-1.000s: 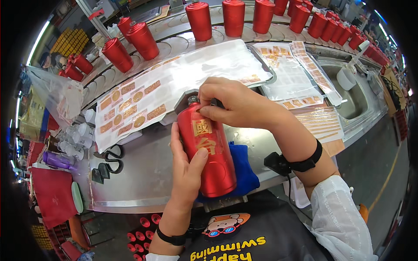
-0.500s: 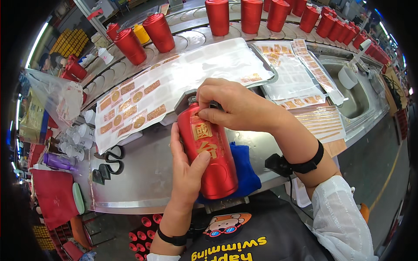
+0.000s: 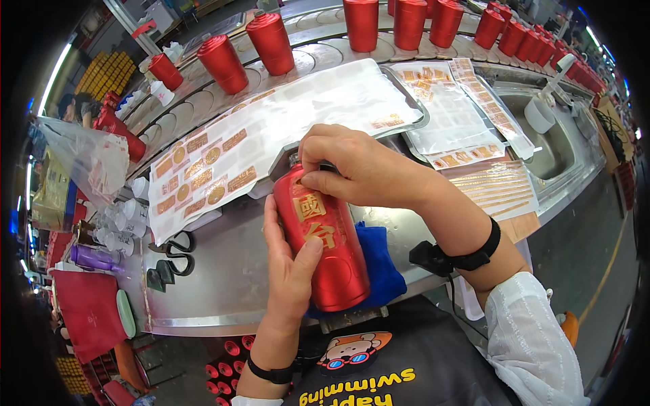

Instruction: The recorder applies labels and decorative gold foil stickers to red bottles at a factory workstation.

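A red bottle [image 3: 338,271] with gold characters down its front lies tilted over a blue cloth [image 3: 382,260] at the table's near edge, its neck pointing away from me. My left hand [image 3: 288,267] is wrapped round its left side, the thumb lying on the front. At the bottle's shoulder my right hand [image 3: 352,159] is closed, with thumb and curled fingers by the topmost gold mark. Whatever those fingers pinch is hidden from view. Just beyond the neck lies a white sheet of gold decals [image 3: 271,125].
Red bottles [image 3: 271,44] stand along a curved slat conveyor [image 3: 308,54] at the back. More decal sheets [image 3: 450,122] lie right, beside a steel sink [image 3: 558,145]. Black-handled scissors [image 3: 181,254], small white cups [image 3: 125,220] and a purple bottle [image 3: 95,257] sit left.
The bottles on the conveyor have shifted to the right. My right hand has moved slightly left at the bottle's shoulder, while my left hand keeps its hold.
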The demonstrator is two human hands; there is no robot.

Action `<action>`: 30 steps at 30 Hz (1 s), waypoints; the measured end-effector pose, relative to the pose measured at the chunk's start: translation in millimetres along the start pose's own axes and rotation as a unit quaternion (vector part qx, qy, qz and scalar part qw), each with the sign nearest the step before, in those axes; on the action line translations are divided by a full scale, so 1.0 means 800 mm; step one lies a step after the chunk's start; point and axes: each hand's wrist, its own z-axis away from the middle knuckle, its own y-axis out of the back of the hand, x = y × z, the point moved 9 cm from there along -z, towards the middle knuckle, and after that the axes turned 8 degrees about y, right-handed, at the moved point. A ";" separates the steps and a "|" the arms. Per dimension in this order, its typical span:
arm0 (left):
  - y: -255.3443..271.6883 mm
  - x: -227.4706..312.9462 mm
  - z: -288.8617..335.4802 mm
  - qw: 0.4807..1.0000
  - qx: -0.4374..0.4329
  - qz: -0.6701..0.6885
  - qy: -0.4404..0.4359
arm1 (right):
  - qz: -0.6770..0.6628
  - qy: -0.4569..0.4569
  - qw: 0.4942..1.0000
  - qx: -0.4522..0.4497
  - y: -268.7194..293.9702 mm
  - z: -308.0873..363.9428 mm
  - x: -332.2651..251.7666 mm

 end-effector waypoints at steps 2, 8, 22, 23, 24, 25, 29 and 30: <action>-0.003 0.000 -0.001 1.000 -0.005 -0.005 -0.001 | 0.007 -0.013 1.000 0.010 0.004 0.003 0.002; 0.000 0.002 -0.004 0.998 0.012 0.061 0.003 | 0.012 -0.116 0.991 0.070 0.010 0.054 0.020; 0.000 0.001 -0.003 0.999 0.031 0.028 -0.015 | -0.334 -0.267 0.903 0.038 -0.052 0.109 0.027; 0.000 0.000 -0.004 0.999 0.031 0.027 -0.013 | -0.316 -0.259 0.912 0.041 -0.052 0.108 0.028; 0.000 0.001 -0.005 0.999 0.029 0.026 -0.015 | -0.317 -0.260 0.911 0.042 -0.055 0.111 0.031; 0.000 0.002 -0.005 0.999 0.028 0.024 -0.016 | -0.301 -0.265 0.915 0.045 -0.059 0.115 0.037; 0.002 0.001 -0.006 0.999 0.024 0.014 -0.018 | -0.304 -0.274 0.911 0.048 -0.056 0.115 0.039; 0.002 0.001 -0.005 0.999 0.021 0.032 -0.016 | -0.305 -0.272 0.911 0.046 -0.057 0.114 0.037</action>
